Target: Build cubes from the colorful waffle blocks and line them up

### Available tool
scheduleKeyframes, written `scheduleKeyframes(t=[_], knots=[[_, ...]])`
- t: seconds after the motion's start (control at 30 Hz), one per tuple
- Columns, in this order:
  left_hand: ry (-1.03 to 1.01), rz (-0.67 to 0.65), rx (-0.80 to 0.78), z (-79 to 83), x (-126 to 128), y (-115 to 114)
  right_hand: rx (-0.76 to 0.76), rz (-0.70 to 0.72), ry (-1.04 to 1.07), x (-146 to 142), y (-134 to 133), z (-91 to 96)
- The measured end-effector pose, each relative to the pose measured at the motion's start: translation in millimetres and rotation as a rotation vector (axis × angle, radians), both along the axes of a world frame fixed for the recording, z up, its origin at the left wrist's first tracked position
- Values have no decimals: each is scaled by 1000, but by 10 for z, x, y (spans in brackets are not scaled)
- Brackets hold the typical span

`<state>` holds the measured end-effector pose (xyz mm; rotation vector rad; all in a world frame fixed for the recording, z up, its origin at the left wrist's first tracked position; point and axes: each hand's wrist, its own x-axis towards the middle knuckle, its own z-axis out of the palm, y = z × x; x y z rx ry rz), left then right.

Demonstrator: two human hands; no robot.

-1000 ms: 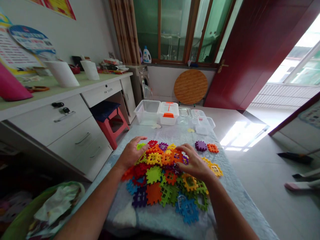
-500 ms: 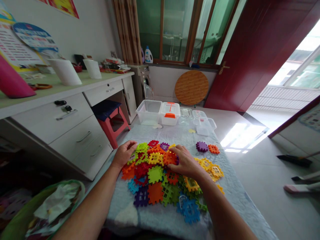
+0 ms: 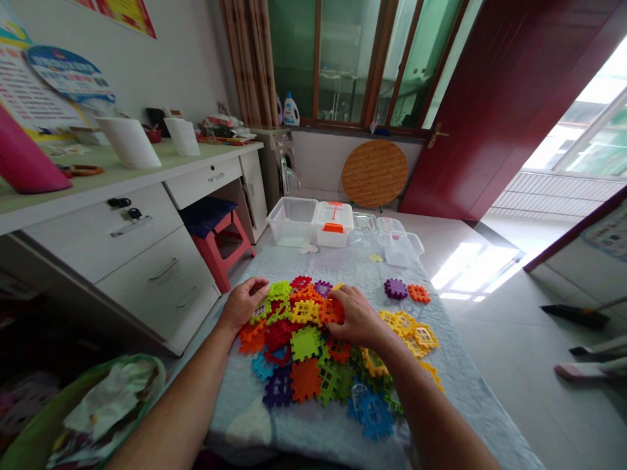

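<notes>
Two likely faults, head view: spilling loose pieces (image 3: 305,343) by pulling from beneath; snagging notched rims by lifting askew. With right hand (image 3: 356,316) palm down, half-closes around an orange piece (image 3: 332,311), well in from the table (image 3: 333,261) edges; cannot tell how firmly. Holds left hand (image 3: 243,303) half-curled, apparently empty, by lime pieces (image 3: 279,290) nearer the left edge.

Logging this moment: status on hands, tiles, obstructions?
Left hand beside lime tiles; right hand around orange tile. Tile pile spread on blanket. Right forearm hides part of pile.
</notes>
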<state>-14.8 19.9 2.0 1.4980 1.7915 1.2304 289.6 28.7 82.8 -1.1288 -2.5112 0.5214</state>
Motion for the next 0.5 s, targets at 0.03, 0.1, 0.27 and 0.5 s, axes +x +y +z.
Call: scheduleKeyframes(t=[0.03,0.1,0.27,0.5], knots=[[3,1,1,-5,-5,0,8,-1,17,-1,-3,4],[11,4,4,-13,-13,0,24,-4,62,37,1,32],[5,-2,-2,-12,-11,-2,78,-99,192,536,194,133],[9,-7,-25,-31,-26,12,73,-502,218,1755,753,91]])
